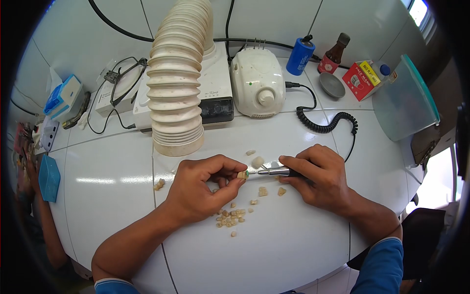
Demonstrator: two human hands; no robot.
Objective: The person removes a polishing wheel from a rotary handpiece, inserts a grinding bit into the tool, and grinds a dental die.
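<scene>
My left hand (193, 188) pinches a small yellowish dental crown (242, 175) between thumb and fingertips. In my right hand (318, 176) is a silver rotary handpiece (271, 171), held like a pen and pointing left. Its bur, with a green part (247, 173) near the tip, meets the crown or sits right against it. Below my hands lies a cluster of small tooth-coloured crowns (229, 218). A few larger pieces, such as this joined crown piece (263, 191), are scattered nearer the handpiece. A pale rounded lump (258, 162) rests just beyond it.
A ribbed extraction hose (176, 83) hangs over the table's back. Behind stands a white control unit (259, 83) with a coiled black cable (323, 127). Farther right are a blue can (300, 56), a brown bottle (335, 54) and a plastic bin (404, 103). Another person's arm (44, 215) shows at left.
</scene>
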